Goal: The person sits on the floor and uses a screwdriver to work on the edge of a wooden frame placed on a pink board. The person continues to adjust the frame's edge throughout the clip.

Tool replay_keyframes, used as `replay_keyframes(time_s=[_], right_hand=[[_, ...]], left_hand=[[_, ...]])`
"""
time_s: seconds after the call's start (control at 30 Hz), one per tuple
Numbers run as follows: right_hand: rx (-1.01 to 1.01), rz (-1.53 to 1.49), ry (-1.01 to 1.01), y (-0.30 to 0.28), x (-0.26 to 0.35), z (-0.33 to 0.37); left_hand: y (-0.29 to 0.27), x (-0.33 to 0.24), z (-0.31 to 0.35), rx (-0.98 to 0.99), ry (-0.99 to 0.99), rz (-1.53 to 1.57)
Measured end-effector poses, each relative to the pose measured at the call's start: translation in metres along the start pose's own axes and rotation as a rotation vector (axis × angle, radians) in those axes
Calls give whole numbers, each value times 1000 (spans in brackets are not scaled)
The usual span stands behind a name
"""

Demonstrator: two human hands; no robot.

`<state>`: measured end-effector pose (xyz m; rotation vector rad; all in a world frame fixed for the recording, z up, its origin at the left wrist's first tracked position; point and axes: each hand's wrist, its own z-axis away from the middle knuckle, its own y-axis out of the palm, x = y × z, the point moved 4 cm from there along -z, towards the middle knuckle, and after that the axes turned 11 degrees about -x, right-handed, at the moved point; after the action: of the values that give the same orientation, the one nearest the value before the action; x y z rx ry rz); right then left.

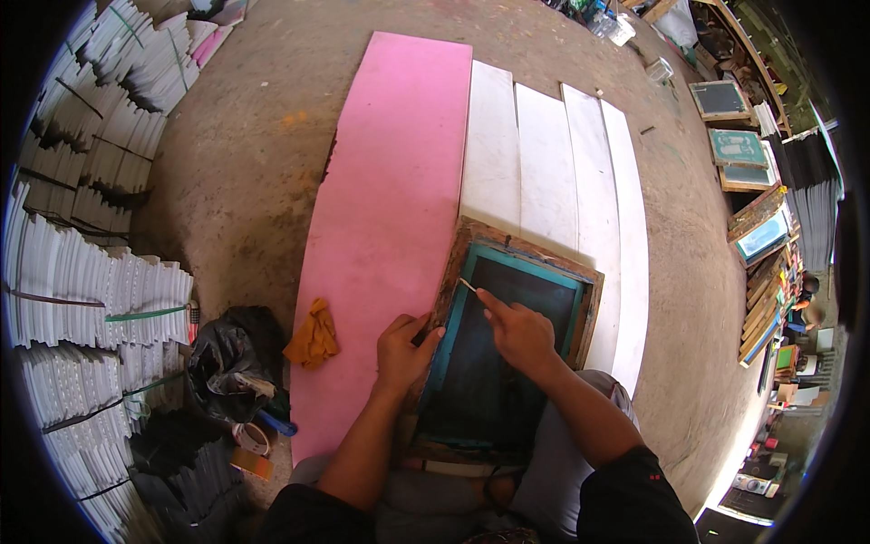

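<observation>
A screen printing frame of worn wood leans tilted across my lap, its dark mesh bordered in teal. My left hand is closed around the frame's left side, with the thumb lying on the wood. Pinched in my right hand is a thin pale stick. Its tip is at the mesh's upper left corner, by the teal border; whether it touches cannot be made out. Beneath the frame's far end lie a long pink board and several white boards.
A crumpled orange cloth rests on the pink board. Bundled white stacks line the left, near a black plastic bag and a tape roll. More screen frames stand along the right.
</observation>
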<state>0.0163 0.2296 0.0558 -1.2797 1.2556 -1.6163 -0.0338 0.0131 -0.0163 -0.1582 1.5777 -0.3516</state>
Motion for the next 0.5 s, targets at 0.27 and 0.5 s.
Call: replay_keyframes(time_s=[0.27,0.5], right_hand=[[8,158,-53,-5,10,-2],[81,230,-78,5,22,-6]], left_hand=[[-1,-2,0,15,-15,-26],[2,-3,2,-18,86,-70]])
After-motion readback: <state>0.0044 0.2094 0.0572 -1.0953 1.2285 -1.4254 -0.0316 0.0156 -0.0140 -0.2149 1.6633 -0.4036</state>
